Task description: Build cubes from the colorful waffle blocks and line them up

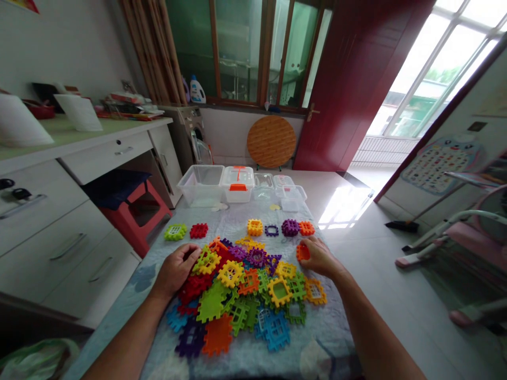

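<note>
beyond the heap of plastic building tiles (pixel 237 301), 6 tiles (pixel 255 227) sit apart in a row; most remain heaped. the right hand (pixel 319 257) grasps an orange tile (pixel 303 252); the left hand (pixel 176 269) rests curled on the heap, its grip unclear.

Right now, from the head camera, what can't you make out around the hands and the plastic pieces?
The orange piece in the right hand: the fingers hide most of its shape.
Pieces beneath the left hand: its palm covers them, so their number is unclear.
Lower layers of the pile of interlocking plastic pieces: buried by the upper ones.
Inside the clear plastic bins: too small and hazy to tell.
</note>
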A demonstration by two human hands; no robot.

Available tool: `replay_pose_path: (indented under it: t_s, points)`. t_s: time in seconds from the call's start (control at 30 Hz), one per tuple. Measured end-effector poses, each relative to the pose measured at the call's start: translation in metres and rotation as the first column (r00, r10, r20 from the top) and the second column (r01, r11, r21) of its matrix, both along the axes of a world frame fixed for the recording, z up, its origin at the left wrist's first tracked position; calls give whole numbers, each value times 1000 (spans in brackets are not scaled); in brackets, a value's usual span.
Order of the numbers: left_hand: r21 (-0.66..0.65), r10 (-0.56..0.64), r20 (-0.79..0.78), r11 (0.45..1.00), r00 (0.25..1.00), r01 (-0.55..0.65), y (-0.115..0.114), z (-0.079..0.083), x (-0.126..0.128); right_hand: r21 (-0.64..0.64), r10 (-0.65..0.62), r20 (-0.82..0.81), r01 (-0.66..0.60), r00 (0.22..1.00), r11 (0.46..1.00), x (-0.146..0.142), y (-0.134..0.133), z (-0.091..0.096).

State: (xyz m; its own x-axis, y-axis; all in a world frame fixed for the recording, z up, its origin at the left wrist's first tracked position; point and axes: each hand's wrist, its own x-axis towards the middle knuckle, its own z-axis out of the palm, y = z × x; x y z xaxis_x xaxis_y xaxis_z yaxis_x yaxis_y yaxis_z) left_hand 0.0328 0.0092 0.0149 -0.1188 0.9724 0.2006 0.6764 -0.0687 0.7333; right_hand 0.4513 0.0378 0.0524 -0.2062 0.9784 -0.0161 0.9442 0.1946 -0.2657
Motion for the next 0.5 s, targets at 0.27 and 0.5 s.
replay_pose_path:
  t_s: [0.27,0.5]
  points:
    - [6,-9,1,1000,1000,9,1,-4,-3,110,-22,-51,27,998,994,35,50,27]
    - [7,-4,-10,1000,1000,4,2,-5,-3,12,-13,-11,13,1000,1000,38,83,22]
